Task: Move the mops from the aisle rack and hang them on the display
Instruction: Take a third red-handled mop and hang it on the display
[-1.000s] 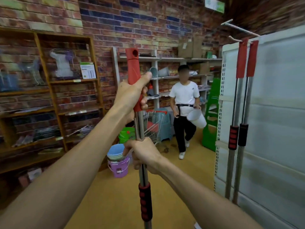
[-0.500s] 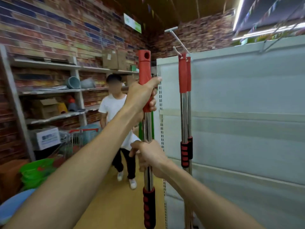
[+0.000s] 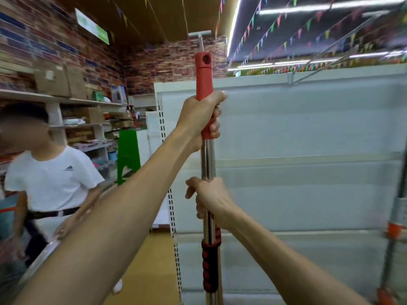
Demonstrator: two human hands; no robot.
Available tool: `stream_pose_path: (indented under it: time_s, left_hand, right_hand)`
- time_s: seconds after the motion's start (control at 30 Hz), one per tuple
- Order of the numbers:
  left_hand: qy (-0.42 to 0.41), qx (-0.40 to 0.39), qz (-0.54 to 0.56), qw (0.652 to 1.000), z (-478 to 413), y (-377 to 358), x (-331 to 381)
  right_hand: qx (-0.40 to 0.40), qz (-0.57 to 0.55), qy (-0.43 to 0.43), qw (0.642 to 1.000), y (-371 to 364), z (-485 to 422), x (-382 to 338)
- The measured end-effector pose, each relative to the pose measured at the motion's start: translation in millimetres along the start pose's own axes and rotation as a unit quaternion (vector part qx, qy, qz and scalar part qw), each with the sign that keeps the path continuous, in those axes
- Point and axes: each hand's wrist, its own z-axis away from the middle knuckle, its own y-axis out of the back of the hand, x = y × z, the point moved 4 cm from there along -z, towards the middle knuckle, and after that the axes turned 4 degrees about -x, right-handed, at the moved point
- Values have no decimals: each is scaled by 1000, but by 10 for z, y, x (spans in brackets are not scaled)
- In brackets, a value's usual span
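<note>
I hold one mop [image 3: 207, 164] upright in front of me; it has a steel shaft, a red top grip with a hole and a red-and-black ribbed sleeve lower down. My left hand [image 3: 201, 116] is closed around the red top grip. My right hand [image 3: 209, 200] grips the bare shaft below it. A white display hook [image 3: 200, 36] sticks out just above and behind the mop's top. The white display panel [image 3: 308, 150] stands right behind the mop. A second red grip [image 3: 218, 235] peeks out behind the shaft. The mop head is out of view.
A person in a white T-shirt [image 3: 52, 179] stands close on the left in the aisle. Shelves with boxes [image 3: 72, 100] line the brick wall, with a green step stool [image 3: 127, 150] beyond. Another blurred pole [image 3: 396, 219] hangs at the right edge.
The view has swung right and up. The mop now stands against the white panel, its top just below the hook. The person has come closer on the left. Both hands keep their grip.
</note>
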Motion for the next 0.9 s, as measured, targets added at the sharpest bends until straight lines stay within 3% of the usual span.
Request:
stream_pose_path:
  time_s: [0.67, 0.9]
  left_hand:
    - [12, -69, 34, 997, -373, 93, -197]
    - [28, -40, 28, 998, -491, 96, -393]
  right_hand:
    - [27, 26, 13, 999, 80, -366, 71]
    - [25, 30, -6, 999, 146, -502, 156]
